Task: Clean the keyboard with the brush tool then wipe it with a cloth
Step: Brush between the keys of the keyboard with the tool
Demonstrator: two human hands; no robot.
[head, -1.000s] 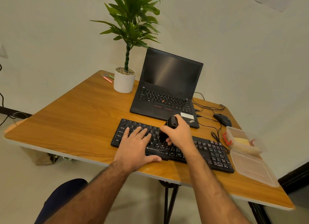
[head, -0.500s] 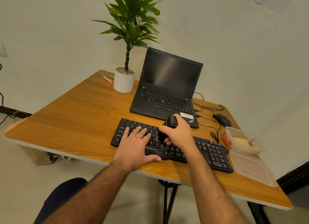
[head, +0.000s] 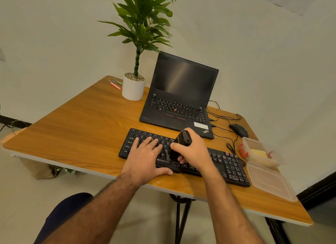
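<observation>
two hands work on the black keyboard (head: 183, 157), which lies on the wooden table (head: 76, 132) near its front edge, just in front of the open laptop (head: 179, 100). the left hand (head: 145, 157) lies flat on the left part of the keyboard, its fingers straight and spread over the keys, and its thumb reaches along the front edge of the keyboard; the grip of this hand is wide and holds nothing. the right hand (head: 195, 150) has its grip closed around the black brush tool (head: 179, 143), with the thumb on the left side of the tool and the other fingers curled around it. the tool stands tilted, its top end leaning toward the laptop, and its lower end with the bristles touches the keys near the middle of the keyboard, just beside the fingers of the left hand.

behind the keyboard the laptop screen is dark. a white pot with a green plant (head: 135, 80) stands to the left of the laptop, and some coloured pens (head: 116, 85) lie beside the pot. a black mouse (head: 238, 130) with its cable is to the right of the laptop. a clear plastic box (head: 261, 153) with a red clip stands at the right end of the keyboard, and its lid (head: 271, 182) lies in front of it. something yellow is inside the box, but i cannot tell what it is.
</observation>
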